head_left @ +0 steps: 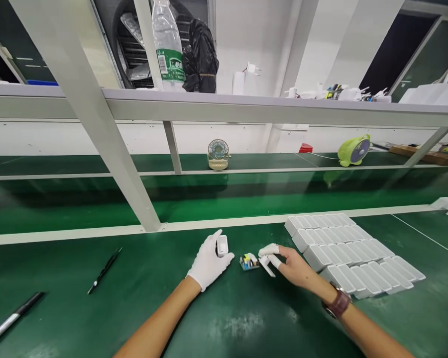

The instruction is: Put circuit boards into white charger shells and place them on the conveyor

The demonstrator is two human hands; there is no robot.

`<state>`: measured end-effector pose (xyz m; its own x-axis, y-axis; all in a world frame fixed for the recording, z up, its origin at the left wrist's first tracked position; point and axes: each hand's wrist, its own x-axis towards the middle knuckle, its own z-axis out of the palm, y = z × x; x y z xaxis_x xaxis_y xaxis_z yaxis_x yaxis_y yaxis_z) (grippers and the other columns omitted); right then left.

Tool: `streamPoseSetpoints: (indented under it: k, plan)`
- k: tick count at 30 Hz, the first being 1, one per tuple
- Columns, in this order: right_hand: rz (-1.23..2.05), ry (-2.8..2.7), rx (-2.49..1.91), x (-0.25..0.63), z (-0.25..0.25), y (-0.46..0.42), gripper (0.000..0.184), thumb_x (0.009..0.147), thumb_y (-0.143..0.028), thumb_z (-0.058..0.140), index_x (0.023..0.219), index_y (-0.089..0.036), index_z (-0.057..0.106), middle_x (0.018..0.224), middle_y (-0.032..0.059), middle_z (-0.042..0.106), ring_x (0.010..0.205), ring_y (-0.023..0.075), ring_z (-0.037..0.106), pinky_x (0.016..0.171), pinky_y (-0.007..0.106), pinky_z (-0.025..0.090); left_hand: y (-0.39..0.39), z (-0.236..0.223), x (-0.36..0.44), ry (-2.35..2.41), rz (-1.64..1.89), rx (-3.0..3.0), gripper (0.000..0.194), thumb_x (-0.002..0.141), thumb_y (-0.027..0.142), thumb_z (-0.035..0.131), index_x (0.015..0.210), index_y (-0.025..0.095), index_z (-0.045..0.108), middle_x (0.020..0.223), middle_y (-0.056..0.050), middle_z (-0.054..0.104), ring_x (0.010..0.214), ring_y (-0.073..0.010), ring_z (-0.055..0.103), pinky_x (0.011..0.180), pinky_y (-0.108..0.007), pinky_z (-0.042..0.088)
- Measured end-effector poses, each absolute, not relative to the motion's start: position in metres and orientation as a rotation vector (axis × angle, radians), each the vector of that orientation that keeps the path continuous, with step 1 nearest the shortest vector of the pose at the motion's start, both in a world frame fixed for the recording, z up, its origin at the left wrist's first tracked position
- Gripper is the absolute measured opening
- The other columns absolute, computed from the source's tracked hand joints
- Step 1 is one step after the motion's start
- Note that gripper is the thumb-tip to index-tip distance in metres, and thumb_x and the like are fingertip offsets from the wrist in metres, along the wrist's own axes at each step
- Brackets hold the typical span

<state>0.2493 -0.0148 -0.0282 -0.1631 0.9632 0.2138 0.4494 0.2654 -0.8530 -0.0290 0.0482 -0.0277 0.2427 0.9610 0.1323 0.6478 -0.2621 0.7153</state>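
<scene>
My left hand (211, 261), in a white glove, is closed around a small white plastic case (222, 245) on the green bench top. My right hand (283, 263), with white covers on some fingertips, pinches a white plastic piece (267, 265) with a narrow leg pointing down. Between the hands is a small circuit board (249, 261) with yellow and blue parts. It lies close to the white piece; whether they touch or are joined I cannot tell. A brown watch strap (340, 302) is on my right wrist.
Rows of white cases (351, 248) lie to the right of my right hand. A black pen (104, 271) and a black-and-silver marker-like stick (13, 320) are at left. A slanted post (108, 139) rises before the conveyor. Beyond stand a small fan (218, 154) and a green fan (354, 150).
</scene>
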Motion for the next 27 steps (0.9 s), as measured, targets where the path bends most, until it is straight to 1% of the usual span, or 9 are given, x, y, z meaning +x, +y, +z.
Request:
streamPoseSetpoints:
  k: [4,7,9,11,15,18,22,25,27]
  plan:
    - [0.685,-1.865,-1.317,0.253,-0.015,-0.043,0.03,0.095,-0.026,0.055,0.123,-0.027,0.066,0.122,0.0076,0.069,0.117,0.0235,0.064,0.106,0.047,0.05,0.044,-0.027,-0.029,1.45,0.77,1.992,0.073,0.078,0.035,0.071,0.145,0.023,0.044,0.133,-0.01,0.058,0.127,-0.0293,0.054,0.109,-0.044,0.041]
    - [0.528,-2.035,-1.345,0.249,-0.011,-0.047,0.051,0.091,-0.033,0.064,0.14,-0.027,0.052,0.133,0.0106,0.062,0.13,0.0276,0.055,0.11,0.05,0.046,0.04,-0.024,-0.029,1.44,0.762,1.953,0.079,0.075,0.037,0.074,0.146,0.024,0.042,0.134,-0.01,0.058,0.125,-0.0283,0.056,0.108,-0.043,0.043]
    - [0.521,-2.193,-1.332,0.245,-0.012,-0.046,0.066,0.087,-0.03,0.069,0.147,-0.024,0.044,0.139,0.0128,0.058,0.139,0.0316,0.045,0.112,0.053,0.043,0.039,-0.021,-0.03,1.446,0.754,1.919,0.089,0.071,0.038,0.079,0.149,0.023,0.038,0.137,-0.011,0.056,0.124,-0.0285,0.057,0.108,-0.043,0.043]
    - [0.578,-2.29,-1.336,0.242,-0.014,-0.044,0.067,0.085,-0.022,0.066,0.148,-0.023,0.043,0.14,0.0144,0.057,0.141,0.0329,0.043,0.11,0.051,0.046,0.038,-0.019,-0.031,1.462,0.741,1.902,0.093,0.068,0.038,0.081,0.149,0.022,0.037,0.139,-0.011,0.056,0.124,-0.0291,0.057,0.108,-0.043,0.043]
    - [0.687,-2.272,-1.292,0.239,-0.013,-0.036,0.063,0.082,-0.013,0.06,0.143,-0.023,0.049,0.132,0.0128,0.06,0.125,0.028,0.058,0.094,0.037,0.057,0.038,-0.017,-0.032,1.481,0.732,1.944,0.073,0.072,0.032,0.077,0.139,0.022,0.051,0.136,-0.01,0.059,0.126,-0.03,0.056,0.11,-0.045,0.042]
    - [0.669,-2.22,-1.205,0.236,-0.001,-0.027,0.066,0.078,-0.009,0.059,0.141,-0.023,0.049,0.117,0.0094,0.064,0.102,0.0232,0.067,0.085,0.034,0.06,0.037,-0.017,-0.031,1.477,0.753,1.967,0.068,0.071,0.03,0.077,0.134,0.022,0.055,0.131,-0.01,0.061,0.123,-0.0296,0.058,0.107,-0.043,0.045]
    - [0.63,-2.065,-1.135,0.227,0.02,-0.012,0.063,0.082,-0.009,0.055,0.141,-0.025,0.046,0.122,0.0091,0.06,0.076,0.0148,0.064,0.069,0.029,0.06,0.033,-0.015,-0.031,1.445,0.786,2.038,0.066,0.072,0.028,0.076,0.135,0.024,0.053,0.127,-0.007,0.06,0.119,-0.0261,0.06,0.106,-0.04,0.046]
    - [0.39,-2.141,-1.088,0.222,0.026,-0.002,0.062,0.084,-0.01,0.053,0.144,-0.024,0.044,0.13,0.0123,0.055,0.078,0.016,0.063,0.075,0.033,0.059,0.032,-0.014,-0.031,1.421,0.808,2.12,0.069,0.074,0.026,0.074,0.138,0.024,0.049,0.128,-0.007,0.058,0.12,-0.0249,0.059,0.107,-0.039,0.046]
    - [0.083,-2.281,-1.107,0.22,0.022,0.005,0.06,0.086,-0.009,0.05,0.145,-0.022,0.046,0.135,0.0161,0.054,0.101,0.0258,0.063,0.093,0.044,0.055,0.034,-0.014,-0.031,1.409,0.816,2.169,0.069,0.075,0.026,0.073,0.14,0.026,0.048,0.128,-0.007,0.057,0.121,-0.025,0.058,0.109,-0.04,0.045]
